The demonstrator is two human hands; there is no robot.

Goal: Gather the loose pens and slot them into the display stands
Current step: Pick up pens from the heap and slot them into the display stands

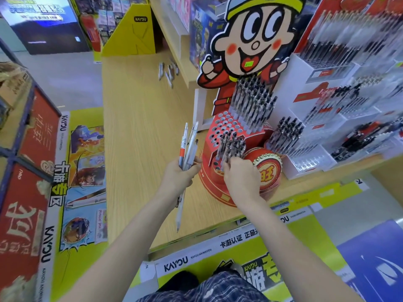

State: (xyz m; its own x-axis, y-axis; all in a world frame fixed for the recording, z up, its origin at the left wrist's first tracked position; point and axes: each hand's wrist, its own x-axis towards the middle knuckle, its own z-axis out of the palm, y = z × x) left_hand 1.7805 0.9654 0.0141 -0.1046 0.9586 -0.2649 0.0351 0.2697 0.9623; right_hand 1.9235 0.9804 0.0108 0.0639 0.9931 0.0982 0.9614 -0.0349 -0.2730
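Gripping a pen bundle (pixel 188 147), left hand (pixel 178 175); right hand (pixel 238 173) pinches pens in red stand (pixel 220 127).

The right hand's (pixel 241 178) fingertips are hidden among the pens (pixel 232 149); the white racks (pixel 353 88) at right are blurred and cut off.

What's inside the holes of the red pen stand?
Many holes in the red stand hold upright pens; some holes look empty. The right hand hides a few front holes.
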